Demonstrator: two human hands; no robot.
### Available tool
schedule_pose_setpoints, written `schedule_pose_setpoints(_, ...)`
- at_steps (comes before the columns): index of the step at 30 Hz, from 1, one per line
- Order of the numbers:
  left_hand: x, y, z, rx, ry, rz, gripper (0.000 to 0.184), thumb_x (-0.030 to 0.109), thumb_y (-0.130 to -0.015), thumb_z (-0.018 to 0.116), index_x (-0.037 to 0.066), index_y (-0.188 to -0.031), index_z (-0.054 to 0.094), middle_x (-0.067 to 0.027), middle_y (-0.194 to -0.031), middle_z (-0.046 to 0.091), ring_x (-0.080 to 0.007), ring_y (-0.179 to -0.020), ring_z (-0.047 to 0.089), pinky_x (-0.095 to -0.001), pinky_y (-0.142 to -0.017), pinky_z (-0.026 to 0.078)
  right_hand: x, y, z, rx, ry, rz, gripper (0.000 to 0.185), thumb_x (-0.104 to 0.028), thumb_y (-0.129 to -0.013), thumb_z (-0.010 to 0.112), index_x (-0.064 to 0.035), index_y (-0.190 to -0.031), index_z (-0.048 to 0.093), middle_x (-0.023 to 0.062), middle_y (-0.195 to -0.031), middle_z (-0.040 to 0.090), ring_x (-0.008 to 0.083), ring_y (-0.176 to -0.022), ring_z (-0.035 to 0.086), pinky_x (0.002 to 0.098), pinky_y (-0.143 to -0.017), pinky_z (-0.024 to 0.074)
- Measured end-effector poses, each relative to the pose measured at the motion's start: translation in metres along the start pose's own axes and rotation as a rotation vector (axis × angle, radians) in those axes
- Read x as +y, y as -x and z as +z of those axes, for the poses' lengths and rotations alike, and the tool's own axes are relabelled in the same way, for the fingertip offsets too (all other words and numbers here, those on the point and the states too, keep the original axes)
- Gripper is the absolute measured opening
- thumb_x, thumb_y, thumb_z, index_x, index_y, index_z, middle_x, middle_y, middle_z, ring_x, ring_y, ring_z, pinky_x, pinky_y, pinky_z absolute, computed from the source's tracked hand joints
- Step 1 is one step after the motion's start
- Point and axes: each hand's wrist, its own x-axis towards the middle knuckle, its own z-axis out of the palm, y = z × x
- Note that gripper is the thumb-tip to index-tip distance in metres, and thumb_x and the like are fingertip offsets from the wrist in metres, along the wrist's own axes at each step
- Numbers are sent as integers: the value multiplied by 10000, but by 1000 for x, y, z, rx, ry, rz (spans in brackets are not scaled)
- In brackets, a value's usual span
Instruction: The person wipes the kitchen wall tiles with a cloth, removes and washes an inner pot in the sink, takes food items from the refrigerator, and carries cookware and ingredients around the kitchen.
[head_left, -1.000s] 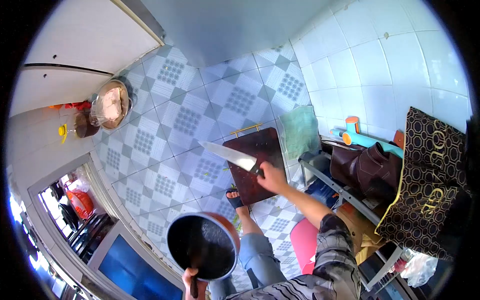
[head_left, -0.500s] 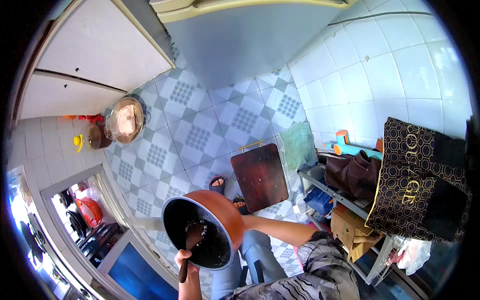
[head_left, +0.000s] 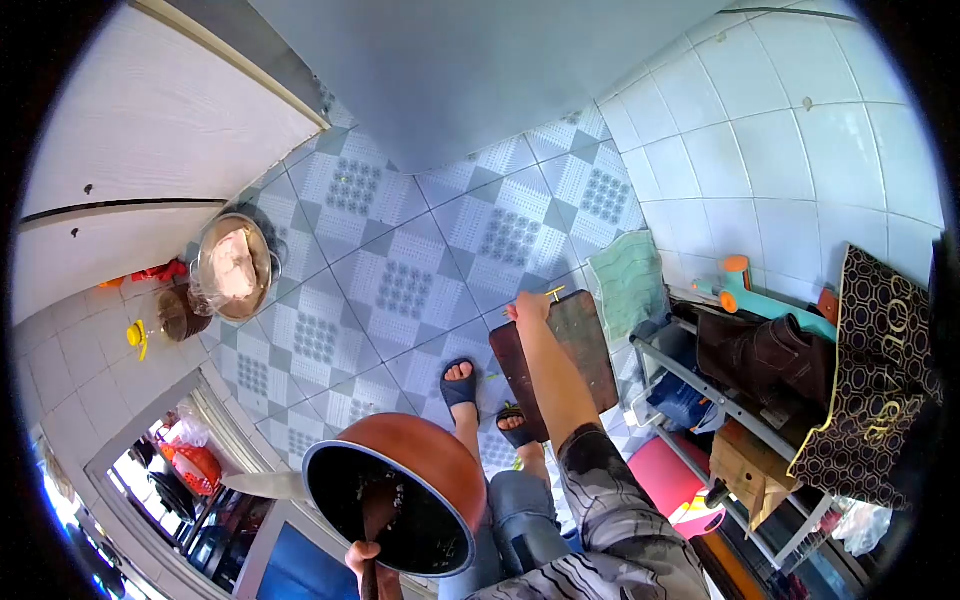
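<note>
In the head view, my left hand [head_left: 366, 562] is closed around the dark handle of a wooden spatula [head_left: 378, 508], at the near rim of a deep pot [head_left: 445, 470]. The pot is orange outside and black inside, tilted so its opening shows, with small pale bits within. A long pale piece [head_left: 265, 486] sticks out at the pot's left; whether it is the pot's handle I cannot tell. My right hand [head_left: 530, 307] reaches down and grips the brass handle of a dark wooden cutting board [head_left: 580, 345]. My forearm covers part of the board.
A metal pot [head_left: 262, 295] with a pale block in it stands on the tiled floor [head_left: 400, 285] by a brown container [head_left: 180, 314]. A green cloth [head_left: 630, 285] lies right of the board. A metal rack [head_left: 690, 378] holds bags and a cardboard box [head_left: 748, 465]; a pink tub [head_left: 670, 478] sits below.
My right hand has come out from behind the pot and taken hold of the board's handle. The pot has moved slightly down and left, still with my left hand.
</note>
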Motion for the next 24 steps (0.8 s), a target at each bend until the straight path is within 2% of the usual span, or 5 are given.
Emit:
schedule_pose_setpoints(6,8,9,3,108,-15,-106,624,180,-613,539,-71,-1184,517,-170,-1170,587,-317,-1044,565,-383,-994,400,25,-37,-11,-215,-203,56,39,-36,-828,495,-15,-858,505,119,-676,563,236,-466,549,364,-418,493)
schedule_pose_setpoints(11,24,33,64,165,-98,-176,578,191,-649,528,-67,-1167,528,-160,-1161,594,-308,-1040,566,-384,-1007,387,6,24,-28,91,26,51,179,-243,-878,463,-76,-834,509,97,-623,530,235,-472,527,363,-422,444)
schedule_pose_setpoints(16,16,31,21,-392,25,-28,669,147,-579,531,-82,-1208,509,-204,-1205,570,-342,-1091,549,-392,-1022,391,12,95,-126,69,-57,-38,187,-260,-846,528,-79,-841,572,103,-701,579,268,-603,585,411,-513,461)
schedule_pose_setpoints(20,19,78,34,-448,162,14,670,136,-599,518,-76,-1235,493,-202,-1224,559,-337,-1109,536,-388,-1036,368,60,111,-266,284,1338,-704,216,-245,-808,579,-54,-855,667,120,-827,671,302,-789,649,424,-686,504)
schedule_pose_setpoints(24,5,124,6,-527,281,-86,615,144,-605,553,-67,-1183,539,-195,-1155,603,-316,-1032,580,-384,-952,430,64,202,-383,-150,-184,-113,387,-310,-903,478,-125,-1242,485,82,-1179,553,266,-963,548,423,-836,465)
